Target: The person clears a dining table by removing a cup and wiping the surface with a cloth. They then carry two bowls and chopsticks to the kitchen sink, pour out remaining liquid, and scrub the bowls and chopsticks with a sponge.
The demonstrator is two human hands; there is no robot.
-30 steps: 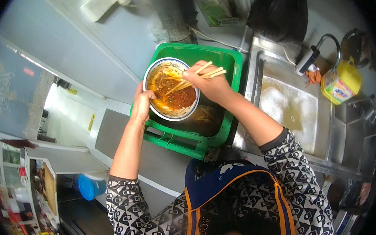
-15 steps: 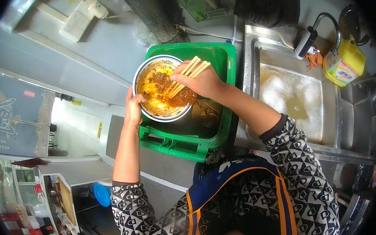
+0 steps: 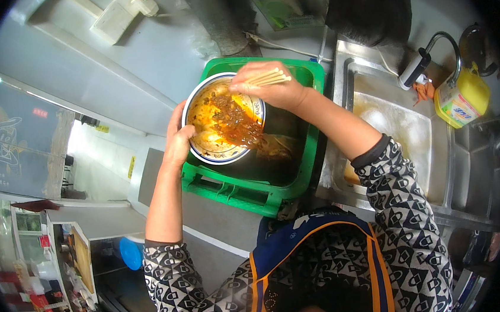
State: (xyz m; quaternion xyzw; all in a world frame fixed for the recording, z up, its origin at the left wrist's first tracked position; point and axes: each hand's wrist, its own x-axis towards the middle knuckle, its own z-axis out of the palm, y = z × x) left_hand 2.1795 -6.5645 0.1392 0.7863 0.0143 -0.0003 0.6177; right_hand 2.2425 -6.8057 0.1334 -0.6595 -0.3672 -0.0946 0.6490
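Tilted over an open green bin is a white bowl with a blue-lined rim. Oily reddish-brown minced food stretches across it and slides over the lower right rim. My left hand is closed on the bowl's left edge, thumb over the rim. At the upper right rim, my right hand is closed round several pale wooden chopsticks. Their blunt ends point right; their far tips are hidden by the hand. Dark, wet waste shows inside the bin below the bowl.
To the right stands a steel sink with foamy water, a curved tap and a yellow jug beside it. A dark pipe rises behind the bin. A blue round lid is at the lower left.
The food has slid from inside the bowl toward its lower right rim. The chopsticks have swung from slanting down into the food to lying nearly level at the upper rim.
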